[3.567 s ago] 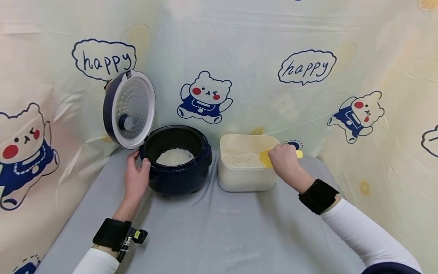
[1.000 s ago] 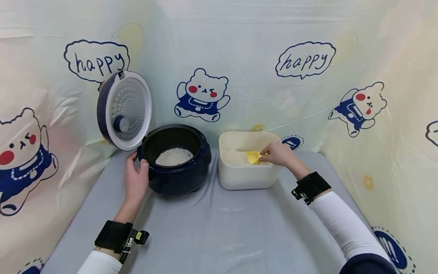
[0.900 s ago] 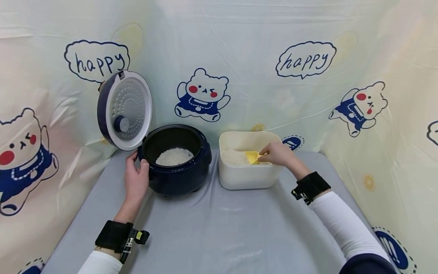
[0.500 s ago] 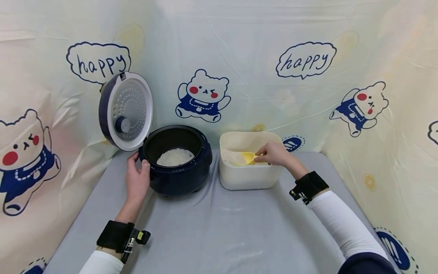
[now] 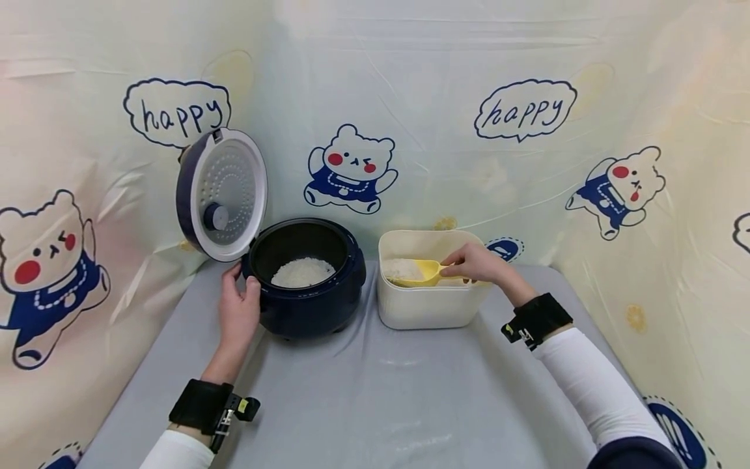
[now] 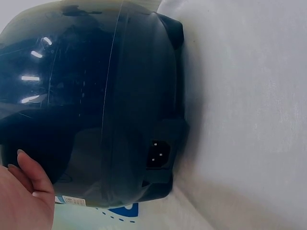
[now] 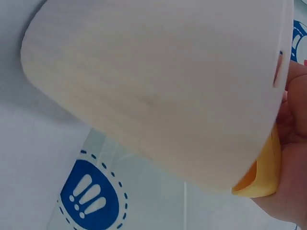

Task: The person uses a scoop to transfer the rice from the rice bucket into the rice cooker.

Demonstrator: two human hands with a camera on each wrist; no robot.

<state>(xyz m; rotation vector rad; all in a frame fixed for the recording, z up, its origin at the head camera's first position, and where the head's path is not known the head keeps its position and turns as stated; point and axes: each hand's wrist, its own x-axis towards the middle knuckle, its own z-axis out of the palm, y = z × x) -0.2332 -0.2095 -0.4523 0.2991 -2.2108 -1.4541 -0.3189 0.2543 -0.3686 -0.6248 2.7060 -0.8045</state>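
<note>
In the head view my right hand (image 5: 476,263) pinches the handle end of a yellow scoop (image 5: 430,273) inside a cream rice bin (image 5: 430,309). The scoop's bowl points left and lies in the rice (image 5: 401,268). The right wrist view shows part of the yellow scoop (image 7: 266,172) past the bin wall. My left hand (image 5: 239,312) rests against the left side of a dark blue rice cooker (image 5: 310,309), thumb near the rim; some fingertips are hidden behind it. White rice (image 5: 303,272) lies in the cooker's pot. Its lid (image 5: 225,195) stands raised.
A grey cloth covers the table (image 5: 375,397). A printed curtain (image 5: 439,130) hangs close behind the cooker and bin. The cooker's power socket (image 6: 159,154) faces the left wrist camera with no cord in it.
From the bin's right side, the right hand has tipped the scoop lower and moved it leftward into the rice, changing from a fist to a fingertip pinch. The left hand stays at the cooker.
</note>
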